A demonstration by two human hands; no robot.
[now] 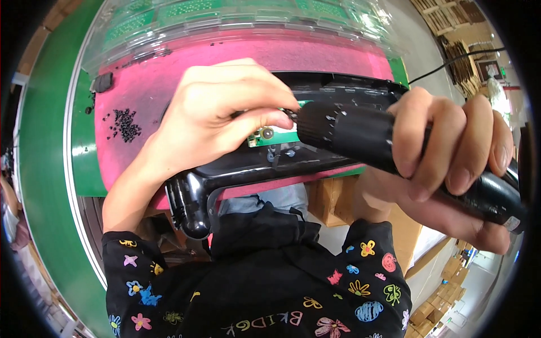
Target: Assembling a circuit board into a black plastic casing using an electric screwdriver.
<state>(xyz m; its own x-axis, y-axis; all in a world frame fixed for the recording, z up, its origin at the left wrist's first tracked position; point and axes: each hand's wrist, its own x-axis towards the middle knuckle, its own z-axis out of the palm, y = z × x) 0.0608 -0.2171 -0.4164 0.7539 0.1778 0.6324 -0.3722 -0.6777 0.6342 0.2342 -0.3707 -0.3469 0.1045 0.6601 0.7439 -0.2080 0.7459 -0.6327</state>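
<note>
Left hand pinches a dark piece at the driver's 9-o'clock end; right hand wraps its body. Align both axially, without force.

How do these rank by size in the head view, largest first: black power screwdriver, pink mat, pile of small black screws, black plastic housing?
1. Pink mat
2. Black plastic housing and black power screwdriver: order unsure; the screwdriver is nearer the camera
3. Pile of small black screws

The left hand hides part of the green circuit board. The dark piece between its fingertips is too small to identify.
</note>
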